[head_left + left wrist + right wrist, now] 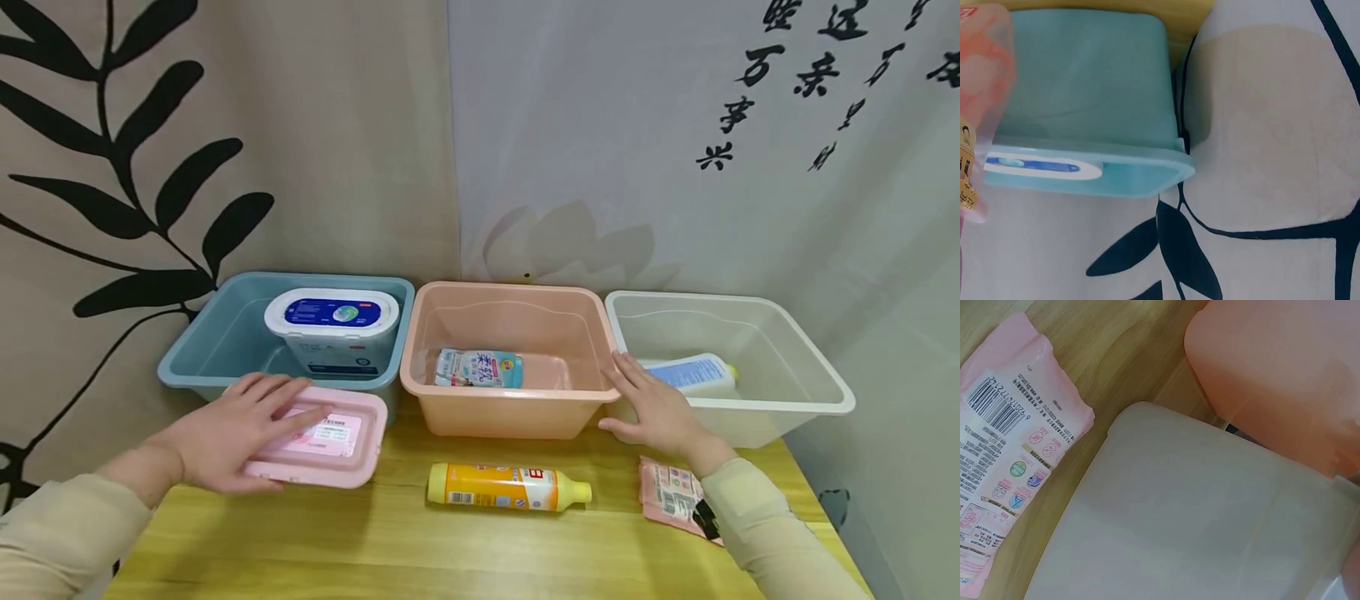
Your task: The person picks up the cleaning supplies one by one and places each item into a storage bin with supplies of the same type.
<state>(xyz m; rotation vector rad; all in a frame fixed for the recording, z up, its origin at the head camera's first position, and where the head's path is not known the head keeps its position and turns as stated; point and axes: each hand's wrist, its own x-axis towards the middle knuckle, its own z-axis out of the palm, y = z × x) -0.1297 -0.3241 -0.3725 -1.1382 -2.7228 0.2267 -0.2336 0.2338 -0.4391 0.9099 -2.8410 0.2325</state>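
My left hand point(232, 433) grips a pink rectangular box point(360, 450) with a labelled lid, its fingers spread over the top. The box overlaps the front of the blue bin point(176, 373) in the head view. A strip of its printed side point(985, 81) shows at the left edge of the left wrist view. Over at the right, my right hand point(660, 417) rests with extended fingers at the front left corner of the white bin point(795, 408), beside the orange bin point(510, 417). Its palm is hidden.
A white-lidded tub point(337, 333) stands in the blue bin, a small blue packet point(480, 368) lies in the orange one, and a white bottle point(693, 375) in the white one. On the wooden table lie a yellow bottle point(510, 487) and a pink packet point(1010, 444).
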